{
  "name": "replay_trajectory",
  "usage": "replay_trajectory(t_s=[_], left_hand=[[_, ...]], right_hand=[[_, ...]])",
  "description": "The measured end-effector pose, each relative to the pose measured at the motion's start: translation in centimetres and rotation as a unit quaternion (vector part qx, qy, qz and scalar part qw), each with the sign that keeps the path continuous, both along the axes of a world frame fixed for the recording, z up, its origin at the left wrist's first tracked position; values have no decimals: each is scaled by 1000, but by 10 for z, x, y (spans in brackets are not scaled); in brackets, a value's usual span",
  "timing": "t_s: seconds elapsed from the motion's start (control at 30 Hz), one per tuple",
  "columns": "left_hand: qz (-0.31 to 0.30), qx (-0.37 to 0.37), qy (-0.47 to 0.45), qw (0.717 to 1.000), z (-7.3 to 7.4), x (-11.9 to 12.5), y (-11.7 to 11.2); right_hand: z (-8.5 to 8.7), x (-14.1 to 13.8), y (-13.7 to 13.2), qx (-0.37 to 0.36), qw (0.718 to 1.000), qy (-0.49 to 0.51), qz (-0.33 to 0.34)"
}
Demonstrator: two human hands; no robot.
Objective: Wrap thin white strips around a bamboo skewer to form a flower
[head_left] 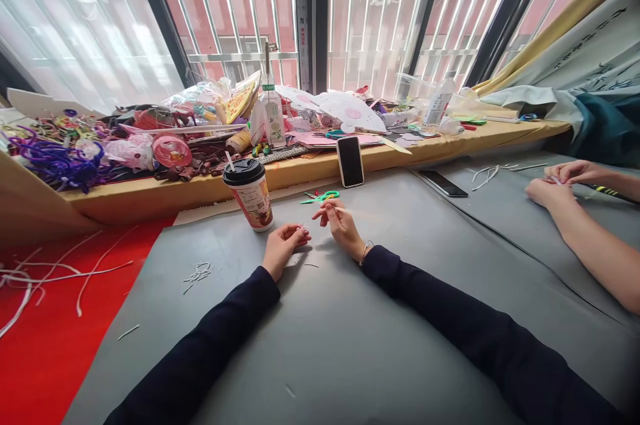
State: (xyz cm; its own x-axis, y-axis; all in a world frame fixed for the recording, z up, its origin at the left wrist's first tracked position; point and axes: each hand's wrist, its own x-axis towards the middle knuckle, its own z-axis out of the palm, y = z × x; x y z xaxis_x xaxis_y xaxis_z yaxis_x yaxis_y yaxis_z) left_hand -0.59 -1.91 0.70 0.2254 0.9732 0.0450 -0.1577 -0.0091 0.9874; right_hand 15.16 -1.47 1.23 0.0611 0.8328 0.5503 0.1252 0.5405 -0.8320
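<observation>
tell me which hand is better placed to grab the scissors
Right, probably. The right hand lies just below the green scissors, though it pinches a thin strip. The left hand is farther off and holds a small piece too.

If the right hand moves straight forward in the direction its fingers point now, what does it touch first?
Probably the green-handled scissors, which lie on the grey mat just beyond the right hand. The black phone leaning on the ledge stands farther back; depth is unclear.
</observation>
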Motion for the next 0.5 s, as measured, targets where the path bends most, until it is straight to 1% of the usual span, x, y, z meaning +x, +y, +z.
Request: replay_trajectory(t_s=[0.07, 0.13, 0.33, 0.4, 0.5], left_hand=[[-2, -2, 3, 1000, 0, 0, 0], [-10, -3, 9, 1000, 0, 0, 1], [-54, 11, 55, 997, 2, -2, 3], [-70, 19, 74, 995, 4, -3, 3], [-85, 26, 93, 992, 8, -3, 1]], right_hand=[[0, -4, -2, 10, 998, -53, 19], [0, -5, -4, 0, 996, -80, 46], [-2, -1, -3, -33, 992, -45, 113], [-1, 2, -5, -19, 992, -67, 105], [-1, 6, -8, 36, 987, -139, 71]])
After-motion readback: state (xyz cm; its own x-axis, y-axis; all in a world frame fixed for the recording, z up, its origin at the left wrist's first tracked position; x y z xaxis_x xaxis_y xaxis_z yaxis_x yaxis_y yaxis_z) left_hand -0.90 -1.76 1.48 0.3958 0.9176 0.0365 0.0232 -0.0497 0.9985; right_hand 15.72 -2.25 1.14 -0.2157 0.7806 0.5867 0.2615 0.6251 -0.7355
